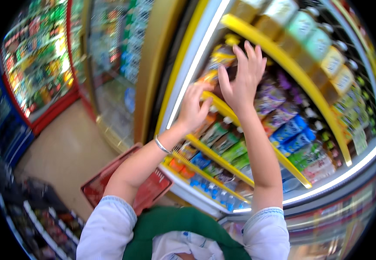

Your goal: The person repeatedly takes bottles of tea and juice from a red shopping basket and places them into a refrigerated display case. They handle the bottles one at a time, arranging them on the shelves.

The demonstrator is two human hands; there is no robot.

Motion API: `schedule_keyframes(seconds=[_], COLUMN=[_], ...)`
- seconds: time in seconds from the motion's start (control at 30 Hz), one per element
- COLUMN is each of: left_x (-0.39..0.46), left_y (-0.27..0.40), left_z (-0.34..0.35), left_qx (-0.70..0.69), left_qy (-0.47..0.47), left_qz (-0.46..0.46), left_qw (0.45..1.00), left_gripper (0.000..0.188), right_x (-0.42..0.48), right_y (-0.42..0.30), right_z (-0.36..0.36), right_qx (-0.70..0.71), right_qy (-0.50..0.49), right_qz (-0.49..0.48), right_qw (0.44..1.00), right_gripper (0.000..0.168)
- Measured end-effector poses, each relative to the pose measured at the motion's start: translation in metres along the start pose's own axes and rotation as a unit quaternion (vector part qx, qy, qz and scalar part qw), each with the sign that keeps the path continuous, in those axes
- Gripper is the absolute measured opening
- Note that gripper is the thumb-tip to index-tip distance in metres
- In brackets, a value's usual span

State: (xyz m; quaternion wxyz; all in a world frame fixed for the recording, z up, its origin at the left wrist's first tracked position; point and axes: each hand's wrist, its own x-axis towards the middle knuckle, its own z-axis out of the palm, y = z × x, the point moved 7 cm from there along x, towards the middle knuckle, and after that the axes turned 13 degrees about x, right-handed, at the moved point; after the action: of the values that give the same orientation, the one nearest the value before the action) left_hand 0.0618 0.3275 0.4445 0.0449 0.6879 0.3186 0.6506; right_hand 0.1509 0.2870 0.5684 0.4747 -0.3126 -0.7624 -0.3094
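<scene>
Both my arms reach into a lit drinks cooler with yellow-edged shelves. My left hand [193, 105], with a silver bangle on the wrist, is at the yellow shelf edge [222, 107], fingers bent near orange-labelled bottles [210, 77]; whether it touches one is blurred. My right hand [244, 79] is raised with fingers spread beside a yellow-labelled bottle [223, 57], and nothing shows in its grasp. Purple-labelled bottles [270, 94] and blue-labelled bottles [288, 130] stand on the same shelf, to the right of my right hand.
A red plastic basket or crate [152, 188] is below my left forearm. Large bottles [317, 42] fill the shelf above. A gold-framed glass door [155, 65] stands at the left, a red-framed cooler [53, 113] beyond it. Shelving with goods [45, 224] is at the lower left.
</scene>
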Motion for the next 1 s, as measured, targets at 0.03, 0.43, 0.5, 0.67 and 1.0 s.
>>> schedule_keyframes(seconds=[0.03, 0.43, 0.5, 0.67, 1.0], left_x=[-0.045, -0.529, -0.550, -0.546, -0.414], left_y=[-0.018, -0.157, -0.157, -0.174, -0.153], left_z=[0.002, -0.244, -0.265, -0.292, -0.261], left_qx=[-0.020, 0.529, 0.583, 0.512, 0.255], left_qy=[-0.037, -0.352, -0.339, -0.227, -0.363], left_qz=[-0.027, -0.436, -0.413, -0.553, -0.383], left_qw=[0.999, 0.637, 0.612, 0.617, 0.811], left_gripper=[0.025, 0.051, 0.048, 0.036, 0.023], right_x=[-0.037, -0.438, -0.442, -0.439, -0.435], right_y=[-0.013, -0.257, -0.286, -0.318, -0.289], right_z=[0.009, 0.149, 0.149, 0.156, 0.170], right_qx=[0.043, 0.466, 0.471, 0.476, 0.475], right_qy=[-0.039, -0.573, -0.639, -0.637, -0.592], right_qz=[0.013, 0.189, 0.156, 0.104, 0.286], right_qw=[0.998, 0.648, 0.588, 0.598, 0.586], right_gripper=[0.051, 0.038, 0.040, 0.037, 0.059])
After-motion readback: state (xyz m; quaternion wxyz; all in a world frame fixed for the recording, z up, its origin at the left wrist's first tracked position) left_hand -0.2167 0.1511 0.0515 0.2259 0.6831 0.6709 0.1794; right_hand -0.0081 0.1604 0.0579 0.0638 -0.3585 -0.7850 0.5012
